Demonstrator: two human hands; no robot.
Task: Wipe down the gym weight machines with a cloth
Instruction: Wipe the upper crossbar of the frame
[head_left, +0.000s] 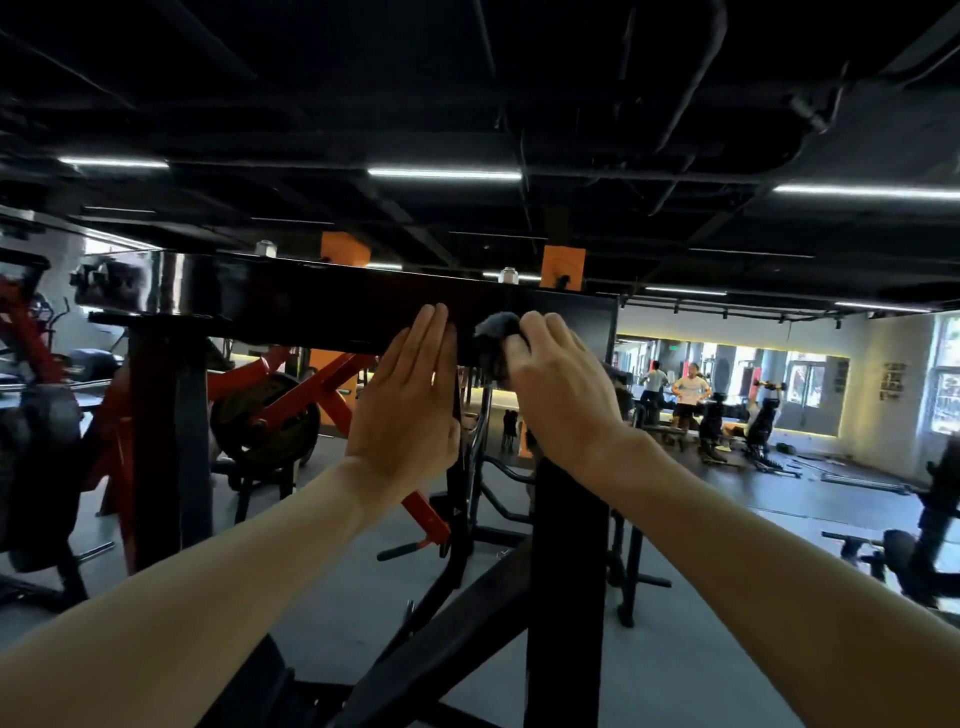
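A black horizontal crossbeam (311, 306) of a weight machine runs across the middle of the view at head height. My right hand (561, 384) grips a dark grey cloth (496, 327) bunched in its fingers and holds it against the beam's front face. My left hand (410, 400) is flat, fingers straight and together, its fingertips resting on the beam just left of the cloth. A black upright post (569, 571) of the same machine stands below my right wrist.
Red and black plate-loaded machines (270, 415) stand at the left, beyond the beam. Orange brackets (562, 266) and silver bolts sit on top of the beam. People exercise by a mirrored wall (691, 387) at the far right. Grey floor lies between the machines.
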